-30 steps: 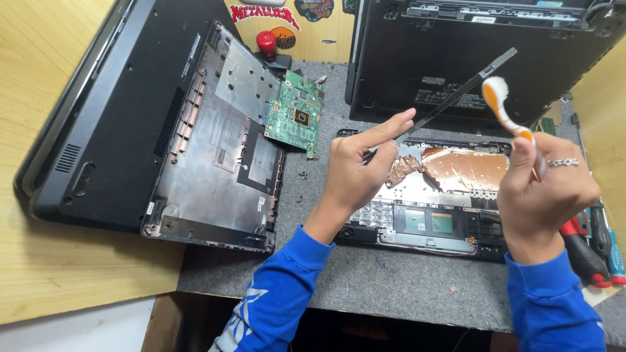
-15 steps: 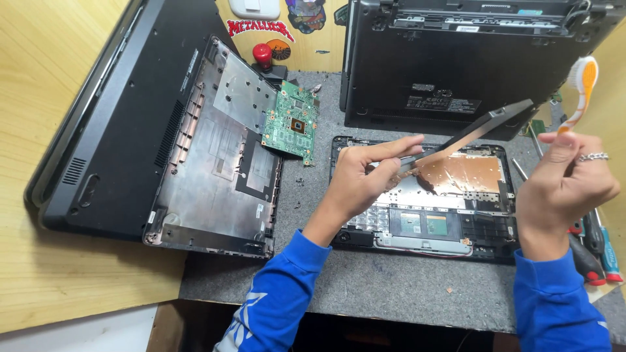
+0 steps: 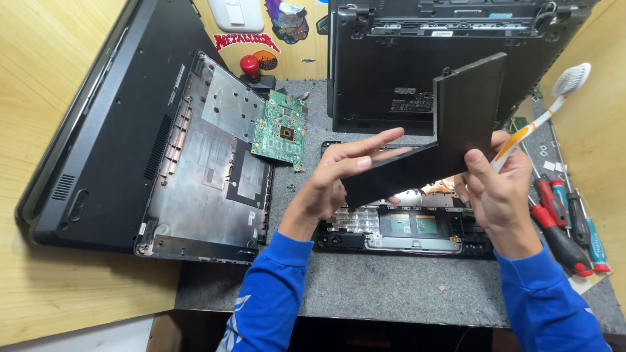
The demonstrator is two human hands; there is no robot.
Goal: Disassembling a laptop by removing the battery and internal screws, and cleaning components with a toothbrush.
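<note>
I hold a black L-shaped plastic laptop cover panel [image 3: 456, 124] up in front of me. My left hand [image 3: 339, 176] pinches its lower left end with flat fingers. Gripping the panel's right side is my right hand [image 3: 499, 189], which also holds an orange-and-white toothbrush [image 3: 554, 98], bristles pointing up to the right. Under the panel lies an opened laptop base [image 3: 404, 228] with exposed metal parts and copper foil.
A large laptop bottom shell [image 3: 202, 163] and a black lid [image 3: 104, 124] lie at the left. A green circuit board [image 3: 282, 127] rests beside them. Another black laptop [image 3: 404, 58] stands at the back. Red-handled screwdrivers [image 3: 561, 221] lie at the right on the grey mat [image 3: 391, 293].
The black panel was raised off the open laptop base and turned up to face me. My right hand, toothbrush still in it, came in and gripped the panel's right side.
</note>
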